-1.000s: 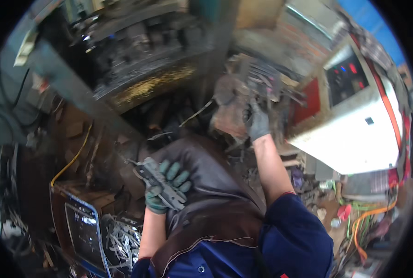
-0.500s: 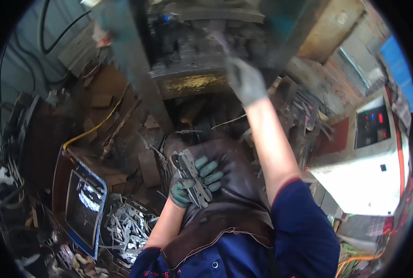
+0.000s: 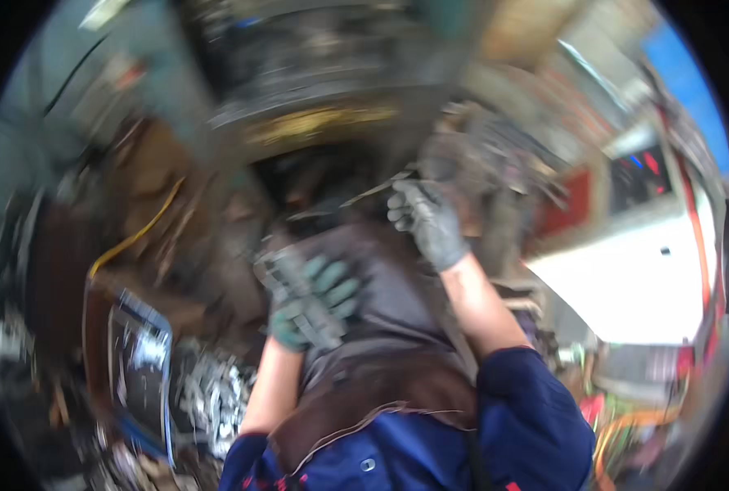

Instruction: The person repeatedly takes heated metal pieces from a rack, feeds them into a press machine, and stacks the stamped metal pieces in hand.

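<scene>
My left hand (image 3: 285, 327), in a grey-green glove, is closed round a stack of flat metal parts (image 3: 303, 299). It rests over the dark apron (image 3: 389, 286) on my lap, its fingers wrapped along one side of the stack. My right hand (image 3: 427, 222), in a grey glove, is held at the right of my knees with its fingers curled in. Blur hides whatever those fingers may grip. Beyond both hands stands a machine (image 3: 315, 61) with a yellowish, worn front edge (image 3: 319, 123).
Many loose metal parts (image 3: 217, 401) lie in a heap at lower left, beside a blue-rimmed container (image 3: 168, 368). A white control cabinet (image 3: 634, 278) with a lit display stands at right. More metal pieces (image 3: 504, 155) are piled right of the machine. Orange cables (image 3: 626, 430) run at lower right.
My right hand has drawn back from the machine toward my lap; the thin purplish tool seen at its fingers before no longer shows clearly. My left hand keeps the stack. The whole view has shifted.
</scene>
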Tool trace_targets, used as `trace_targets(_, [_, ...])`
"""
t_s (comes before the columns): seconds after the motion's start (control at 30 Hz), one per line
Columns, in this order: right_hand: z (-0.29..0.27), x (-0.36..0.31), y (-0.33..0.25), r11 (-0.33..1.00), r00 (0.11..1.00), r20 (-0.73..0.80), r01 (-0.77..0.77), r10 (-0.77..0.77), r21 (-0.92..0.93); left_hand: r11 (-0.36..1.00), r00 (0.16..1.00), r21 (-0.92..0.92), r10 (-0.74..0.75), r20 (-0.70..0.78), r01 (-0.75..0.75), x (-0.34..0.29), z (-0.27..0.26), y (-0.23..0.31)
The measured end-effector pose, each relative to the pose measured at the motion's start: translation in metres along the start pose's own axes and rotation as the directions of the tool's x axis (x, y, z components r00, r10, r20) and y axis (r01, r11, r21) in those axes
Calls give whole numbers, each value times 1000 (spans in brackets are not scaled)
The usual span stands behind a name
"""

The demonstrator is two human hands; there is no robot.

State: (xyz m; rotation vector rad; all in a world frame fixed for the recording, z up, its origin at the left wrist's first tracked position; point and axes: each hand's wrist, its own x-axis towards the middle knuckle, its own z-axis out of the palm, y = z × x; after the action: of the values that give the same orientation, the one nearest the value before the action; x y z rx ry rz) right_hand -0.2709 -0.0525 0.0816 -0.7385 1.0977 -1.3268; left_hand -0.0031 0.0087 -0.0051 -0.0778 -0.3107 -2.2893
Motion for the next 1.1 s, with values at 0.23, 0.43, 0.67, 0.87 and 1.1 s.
trace_targets(0.23, [-193,-5,7,860,770,-636,289,53,421,996,993,-43,-84,-79,80,14,5,1])
trace_targets(0.43, [-194,-11,4,976,707,-696,214,-126,40,998,990,-8,-69,-124,68,15,5,-3])
trace_targets(0.67, [-78,-58,-39,938,860,-411,192,-302,-287,993,986,-21,-120,-119,119,23,12,-5])
trace_targets(0.87, [50,63,-88,916,924,53,382,-379,-125,991,997,-121,-56,44,61,16,3,-3])
trace_targets(1.1, [116,149,-102,982,988,-46,144,-150,-122,992,997,-115,-50,-56,43,9,3,2])
